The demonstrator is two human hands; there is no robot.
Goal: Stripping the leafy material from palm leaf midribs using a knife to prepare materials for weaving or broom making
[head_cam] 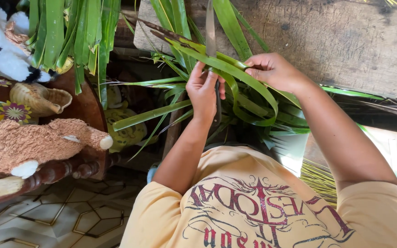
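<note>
From the head camera, looking down, we see our left hand (203, 92) closed around the dark handle of a knife (211, 34) whose long blade points toward twelve o'clock. Our right hand (274, 71), at about two o'clock from the left, pinches a long green palm leaf (235, 73) between thumb and fingers, and the leaf loops down and back under both hands. The knife lies against this leaf just beside the left thumb.

We judge the work partly done: a bundle of leaf strips (65, 32) hangs at ten o'clock, a loose heap of leaves (258, 110) lies under our hands, and thin pale leaf ribs (318, 181) are piled at four o'clock. We cannot tell whether the leaf in hand has been cut at all. A weathered wooden board (345, 41) fills the one o'clock area, and a brown plush toy (33, 144) rests on a chair at eight o'clock.
</note>
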